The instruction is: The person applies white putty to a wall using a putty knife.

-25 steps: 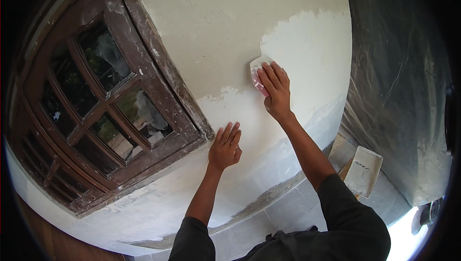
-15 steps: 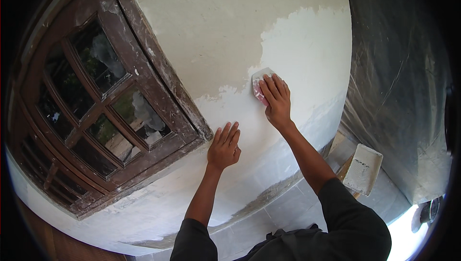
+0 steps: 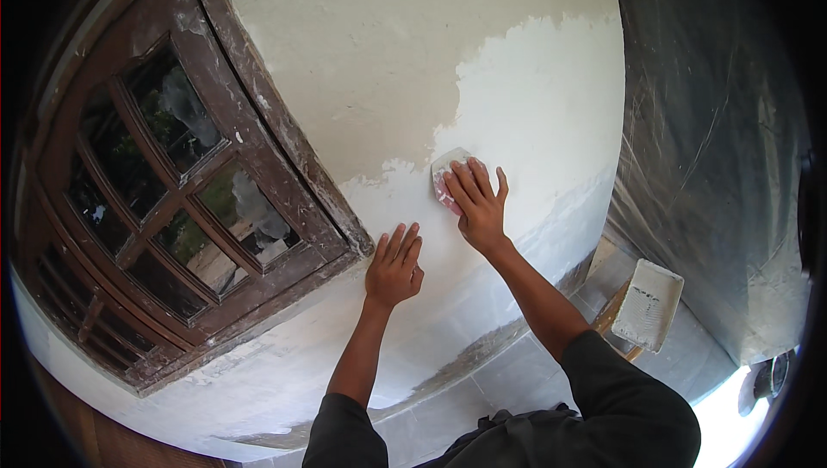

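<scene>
My right hand [image 3: 478, 205] presses a small pale sanding pad [image 3: 445, 173] flat against the white plastered wall [image 3: 534, 106], at the edge where the whiter patch meets the cream paint. Most of the pad is hidden under my fingers. My left hand [image 3: 394, 265] lies flat on the wall below and to the left, fingers spread, holding nothing.
A brown wooden window frame [image 3: 284, 158] with several glass panes fills the left side, spattered with white. Clear plastic sheeting [image 3: 715, 149] hangs on the right. A white paint tray [image 3: 648, 304] rests on something wooden over the tiled floor [image 3: 508, 373].
My right hand has slid the pad down and leftward across the wall. The left hand has stayed in place.
</scene>
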A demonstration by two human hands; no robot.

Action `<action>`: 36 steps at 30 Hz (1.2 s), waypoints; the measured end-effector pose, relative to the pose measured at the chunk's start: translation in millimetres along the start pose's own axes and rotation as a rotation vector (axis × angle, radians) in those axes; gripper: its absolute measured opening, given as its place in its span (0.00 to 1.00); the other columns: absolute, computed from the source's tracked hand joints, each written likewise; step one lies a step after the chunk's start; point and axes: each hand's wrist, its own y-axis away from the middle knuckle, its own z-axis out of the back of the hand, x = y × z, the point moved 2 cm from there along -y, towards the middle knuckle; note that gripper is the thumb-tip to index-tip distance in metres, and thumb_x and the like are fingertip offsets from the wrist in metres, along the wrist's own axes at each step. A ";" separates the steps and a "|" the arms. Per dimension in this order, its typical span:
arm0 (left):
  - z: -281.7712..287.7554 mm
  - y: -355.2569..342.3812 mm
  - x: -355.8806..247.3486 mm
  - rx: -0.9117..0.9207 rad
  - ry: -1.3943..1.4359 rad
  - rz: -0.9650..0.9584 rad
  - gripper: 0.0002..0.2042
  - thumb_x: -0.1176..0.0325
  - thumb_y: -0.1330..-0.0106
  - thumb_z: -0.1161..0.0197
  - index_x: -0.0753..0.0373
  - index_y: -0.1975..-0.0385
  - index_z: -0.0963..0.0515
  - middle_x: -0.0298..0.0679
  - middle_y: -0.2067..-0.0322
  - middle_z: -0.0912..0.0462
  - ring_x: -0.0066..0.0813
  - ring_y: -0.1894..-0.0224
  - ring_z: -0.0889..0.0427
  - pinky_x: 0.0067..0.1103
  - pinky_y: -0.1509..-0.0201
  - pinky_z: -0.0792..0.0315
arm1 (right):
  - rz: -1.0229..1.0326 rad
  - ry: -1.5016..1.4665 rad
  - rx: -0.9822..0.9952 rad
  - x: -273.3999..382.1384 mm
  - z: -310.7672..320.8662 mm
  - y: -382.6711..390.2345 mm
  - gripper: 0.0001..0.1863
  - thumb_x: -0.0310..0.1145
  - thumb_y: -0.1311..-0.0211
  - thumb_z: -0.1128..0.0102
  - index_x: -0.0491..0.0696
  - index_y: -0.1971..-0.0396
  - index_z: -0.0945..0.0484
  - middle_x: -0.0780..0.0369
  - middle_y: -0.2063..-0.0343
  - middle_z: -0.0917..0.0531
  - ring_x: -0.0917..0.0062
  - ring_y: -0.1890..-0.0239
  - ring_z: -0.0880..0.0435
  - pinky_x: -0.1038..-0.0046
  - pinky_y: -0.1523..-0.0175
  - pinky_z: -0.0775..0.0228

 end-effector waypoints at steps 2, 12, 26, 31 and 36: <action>0.7 0.9 -0.6 0.011 -0.046 0.005 0.22 0.67 0.40 0.45 0.62 0.44 0.23 0.39 0.32 0.27 0.38 0.26 0.34 0.40 0.23 0.45 | 0.031 -0.013 0.052 -0.9 11.4 14.5 0.22 0.30 0.35 0.37 0.54 0.41 0.20 0.66 0.36 0.22 0.67 0.30 0.29 0.44 0.24 0.64; -5.2 -2.9 -3.1 -0.004 -0.036 0.011 0.22 0.66 0.39 0.46 0.61 0.44 0.22 0.37 0.32 0.26 0.37 0.26 0.34 0.40 0.23 0.45 | 0.036 0.008 -0.085 -3.2 -0.7 -85.9 0.36 0.16 0.47 0.44 0.56 0.35 0.25 0.65 0.33 0.26 0.64 0.28 0.34 0.46 0.26 0.60; -7.2 -5.2 -6.7 -0.044 -0.005 -0.001 0.21 0.69 0.42 0.44 0.62 0.47 0.21 0.39 0.33 0.25 0.41 0.27 0.33 0.43 0.24 0.45 | -0.051 0.125 -0.205 -27.4 17.4 -125.4 0.38 0.13 0.48 0.47 0.53 0.33 0.28 0.65 0.32 0.27 0.64 0.29 0.33 0.46 0.28 0.56; -3.5 2.1 -0.7 -0.029 -0.002 0.010 0.22 0.69 0.42 0.43 0.62 0.46 0.22 0.39 0.33 0.26 0.42 0.27 0.33 0.43 0.24 0.45 | -0.113 0.000 0.004 15.5 -4.1 23.7 0.33 0.14 0.44 0.49 0.52 0.37 0.24 0.62 0.34 0.24 0.65 0.29 0.31 0.52 0.27 0.59; -7.7 2.5 -2.3 -0.019 0.037 0.002 0.22 0.68 0.41 0.44 0.63 0.46 0.22 0.40 0.32 0.26 0.43 0.27 0.33 0.44 0.24 0.44 | -0.141 -0.006 -0.027 13.6 16.9 10.7 0.33 0.16 0.44 0.45 0.52 0.36 0.25 0.64 0.34 0.24 0.67 0.30 0.30 0.50 0.27 0.61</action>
